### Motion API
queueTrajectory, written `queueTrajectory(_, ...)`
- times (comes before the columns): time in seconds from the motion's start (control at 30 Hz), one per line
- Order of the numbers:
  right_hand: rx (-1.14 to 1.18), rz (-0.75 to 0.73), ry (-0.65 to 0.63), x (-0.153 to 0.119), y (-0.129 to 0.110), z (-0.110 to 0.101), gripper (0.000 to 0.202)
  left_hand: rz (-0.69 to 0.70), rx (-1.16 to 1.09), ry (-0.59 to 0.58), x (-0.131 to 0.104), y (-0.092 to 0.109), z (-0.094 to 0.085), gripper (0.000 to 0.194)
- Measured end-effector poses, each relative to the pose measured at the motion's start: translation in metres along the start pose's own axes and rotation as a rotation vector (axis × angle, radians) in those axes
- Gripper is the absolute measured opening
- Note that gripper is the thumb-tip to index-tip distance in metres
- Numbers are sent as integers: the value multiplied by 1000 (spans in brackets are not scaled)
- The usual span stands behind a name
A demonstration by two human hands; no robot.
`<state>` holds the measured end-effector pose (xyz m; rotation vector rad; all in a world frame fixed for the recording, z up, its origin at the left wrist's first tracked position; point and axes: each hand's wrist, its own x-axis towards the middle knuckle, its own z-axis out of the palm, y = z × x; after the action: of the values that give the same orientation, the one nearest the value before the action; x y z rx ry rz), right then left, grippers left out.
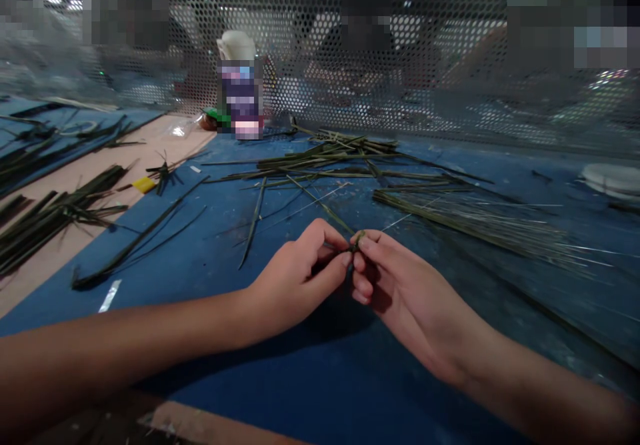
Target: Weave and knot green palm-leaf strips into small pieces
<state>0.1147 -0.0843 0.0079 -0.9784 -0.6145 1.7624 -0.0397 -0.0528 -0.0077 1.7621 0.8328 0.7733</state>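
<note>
Above the blue tabletop (320, 378), my two hands meet near the middle of the view. My left hand (313, 265) pinches a thin green strip between thumb and forefinger. My right hand (385, 268) is closed on a small folded piece of green leaf (359, 237), its fingertips nearly touching those of the left. A long narrow strip (325, 206) runs from the fingers up and to the left, over the table. The fingers hide most of the folded part.
Bundles of green strips lie behind the hands (320, 158), at the left (65, 211) and at the right, where thin wires (530, 231) fan out. A perforated metal screen (310, 98) stands at the back, near a white roll (237, 46) and a yellow piece (144, 185).
</note>
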Motion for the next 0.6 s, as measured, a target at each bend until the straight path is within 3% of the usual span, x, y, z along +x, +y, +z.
queueTrajectory(0.2, -26, 17, -54, 5, -2, -12, 14, -71, -21, -38, 3, -2, 0, 14)
queueTrajectory(0.43, -23, -76, -99, 3, 1, -9, 3, -26, -116, 2, -1, 1, 2, 13)
queueTrajectory(0.6, -33, -134, -55, 7, 6, -7, 2, -33, -86, 13, -2, 1, 3, 14)
